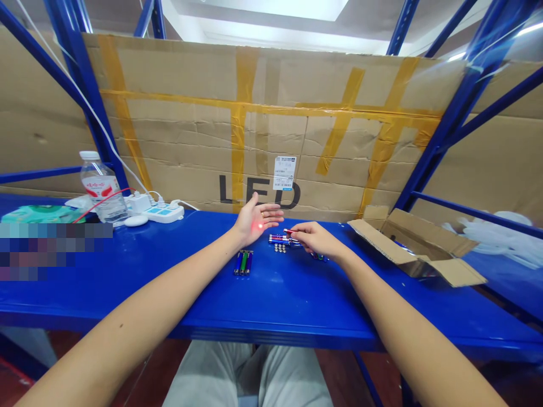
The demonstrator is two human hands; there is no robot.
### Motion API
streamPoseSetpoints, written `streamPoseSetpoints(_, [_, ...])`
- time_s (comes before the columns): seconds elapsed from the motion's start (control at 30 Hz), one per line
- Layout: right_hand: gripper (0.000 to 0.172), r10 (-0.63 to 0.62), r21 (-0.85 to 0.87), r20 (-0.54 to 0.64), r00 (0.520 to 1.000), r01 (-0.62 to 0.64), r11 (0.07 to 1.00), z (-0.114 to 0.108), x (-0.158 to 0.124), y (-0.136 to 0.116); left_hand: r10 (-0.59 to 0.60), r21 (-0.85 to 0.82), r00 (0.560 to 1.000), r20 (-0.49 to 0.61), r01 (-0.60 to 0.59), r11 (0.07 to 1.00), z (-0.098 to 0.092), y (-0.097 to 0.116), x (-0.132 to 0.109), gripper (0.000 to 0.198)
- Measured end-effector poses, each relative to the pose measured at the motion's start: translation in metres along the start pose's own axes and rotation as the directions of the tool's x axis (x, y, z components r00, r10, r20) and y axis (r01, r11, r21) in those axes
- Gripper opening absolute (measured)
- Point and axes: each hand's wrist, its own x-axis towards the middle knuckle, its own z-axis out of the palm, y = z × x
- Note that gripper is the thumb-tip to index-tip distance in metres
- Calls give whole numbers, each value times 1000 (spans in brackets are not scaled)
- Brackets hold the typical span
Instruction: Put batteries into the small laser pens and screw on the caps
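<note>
While the right hand (316, 238) pinches the red laser pen (289, 231) | left hand (253, 220) opposite, palm open | probably light, stiff, slick — best gripped mid-barrel, fingers clear of its tip

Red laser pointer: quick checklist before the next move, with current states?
1. Red laser pointer gripped by right hand: ok.
2. Beam lit: ok, red spot on the open left hand.
3. Pointer's rear end closed: cannot tell, fingers cover it.
4. Button cells grouped on the blue table: ok.
5. Three pen-shaped pointers side by side: ok.
6. Cardboard box open: ok.
</note>
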Motion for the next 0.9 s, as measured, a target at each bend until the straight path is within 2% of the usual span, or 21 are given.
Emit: streamPoseSetpoints(0.9, [33,-16,12,-34,999,16,1000,-3,0,1,2,1,1000,14,-2,1000,1,0,0,73])
